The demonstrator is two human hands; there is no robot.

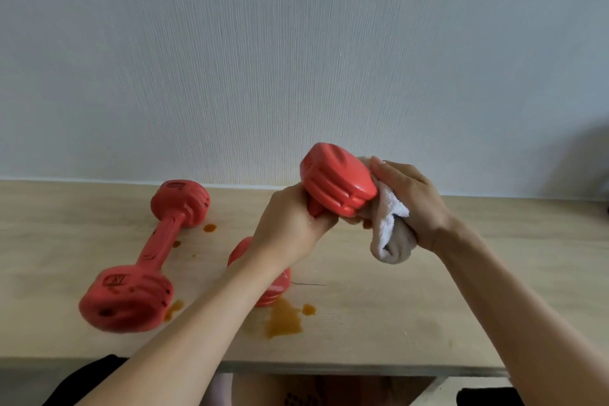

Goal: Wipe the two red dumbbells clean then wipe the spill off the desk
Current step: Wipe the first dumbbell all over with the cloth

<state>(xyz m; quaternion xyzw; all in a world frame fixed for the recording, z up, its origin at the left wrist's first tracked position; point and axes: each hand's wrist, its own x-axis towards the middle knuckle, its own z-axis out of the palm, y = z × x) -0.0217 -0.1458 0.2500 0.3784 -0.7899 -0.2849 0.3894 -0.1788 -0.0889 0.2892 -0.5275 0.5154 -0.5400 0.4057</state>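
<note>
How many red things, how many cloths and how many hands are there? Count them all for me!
Red dumbbells: 2, the held dumbbell and the lying dumbbell
Cloths: 1, the cloth
Hands: 2, the left hand and the right hand
Total: 5

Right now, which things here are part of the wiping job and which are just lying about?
Job: held dumbbell, cloth, other dumbbell, spill, desk.
Lying about: dark thread on the desk; dark item at the right edge, too cropped to identify.
</note>
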